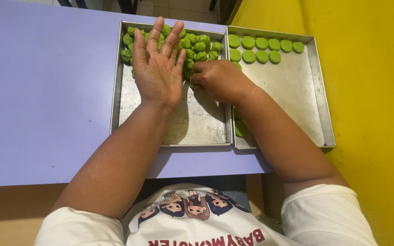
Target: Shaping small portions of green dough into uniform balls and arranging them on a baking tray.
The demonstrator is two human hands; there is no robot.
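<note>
My left hand (157, 68) is held flat, palm up with fingers spread, above the left metal tray (196, 122). Nothing lies in it. A heap of several small green dough balls (199, 46) fills the far end of that tray. My right hand (218, 79) reaches across from the right, its fingers curled and pinching at the near edge of the heap beside a green piece. Whether it grips one I cannot tell for sure. The right metal tray (292, 91) holds several flattened green discs (261, 43) in rows at its far end, and a few more discs (241, 128) under my right forearm.
Both trays stand side by side on a light purple table (42, 91). A yellow wall (370, 91) rises right beside the right tray. The table's near edge runs just below the trays, with my white shirt below it.
</note>
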